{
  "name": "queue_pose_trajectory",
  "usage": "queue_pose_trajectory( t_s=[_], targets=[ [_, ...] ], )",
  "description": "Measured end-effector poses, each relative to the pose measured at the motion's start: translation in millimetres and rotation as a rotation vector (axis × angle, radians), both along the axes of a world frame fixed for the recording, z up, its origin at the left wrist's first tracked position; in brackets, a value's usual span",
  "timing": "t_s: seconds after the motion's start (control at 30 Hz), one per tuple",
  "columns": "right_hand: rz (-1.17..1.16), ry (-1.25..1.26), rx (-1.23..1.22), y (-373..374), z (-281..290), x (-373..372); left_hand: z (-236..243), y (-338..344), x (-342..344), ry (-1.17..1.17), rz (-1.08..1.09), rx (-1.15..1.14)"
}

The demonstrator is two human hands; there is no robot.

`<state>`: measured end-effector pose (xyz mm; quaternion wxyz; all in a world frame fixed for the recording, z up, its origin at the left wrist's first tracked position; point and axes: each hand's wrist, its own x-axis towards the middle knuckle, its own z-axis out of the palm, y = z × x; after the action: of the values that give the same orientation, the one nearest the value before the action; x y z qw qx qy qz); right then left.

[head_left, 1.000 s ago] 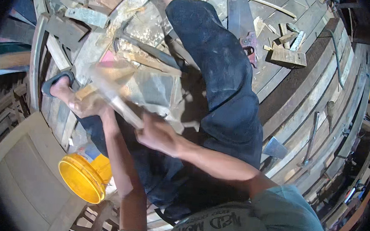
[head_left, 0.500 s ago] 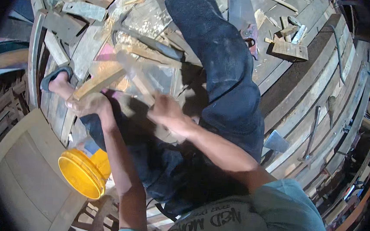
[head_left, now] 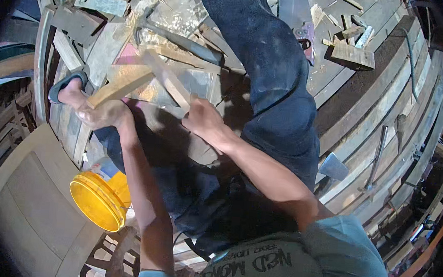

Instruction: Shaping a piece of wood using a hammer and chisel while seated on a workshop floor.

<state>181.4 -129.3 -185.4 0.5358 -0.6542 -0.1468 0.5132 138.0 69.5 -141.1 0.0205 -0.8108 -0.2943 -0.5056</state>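
My left hand [head_left: 104, 114] is closed round the lower end of a squared wooden stick [head_left: 121, 87], which tilts up to the right. My right hand [head_left: 204, 119] is a fist round the lower end of a flat light-brown bar [head_left: 170, 81], slanting up to the left. The bar looks like wood, but blur hides its exact kind. Its upper part crosses close to the stick's upper end; whether they touch I cannot tell. Just beyond lies a hammer-like tool [head_left: 184, 44] with a dark handle. Under both hands is a scuffed board [head_left: 197, 87] on the floor.
A handsaw [head_left: 293, 11] and a wood block [head_left: 354, 56] lie at the far right. A yellow bucket [head_left: 96, 204] lies tipped beside a wooden panel [head_left: 29, 201] at left. A long-handled tool [head_left: 377, 158] rests on the right-hand planks. Offcuts [head_left: 102, 4] crowd the far left.
The bar in my right hand was more blurred and now shows more clearly, its upper end slightly higher. My left hand keeps hold of the stick. The whole view has shifted slightly.
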Motion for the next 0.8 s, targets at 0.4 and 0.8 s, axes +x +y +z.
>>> queue_pose_trajectory(
  t_s=[0.4, 0.8],
  targets=[
    [0.093, -0.602, 0.115, 16, 38, -32, -5, 6, -4, 0.03, 0.033, 0.09],
    [-0.125, -0.446, 0.082, 11, 28, 4, 0, 15, -16, 0.04, 0.059, 0.106]
  ],
)
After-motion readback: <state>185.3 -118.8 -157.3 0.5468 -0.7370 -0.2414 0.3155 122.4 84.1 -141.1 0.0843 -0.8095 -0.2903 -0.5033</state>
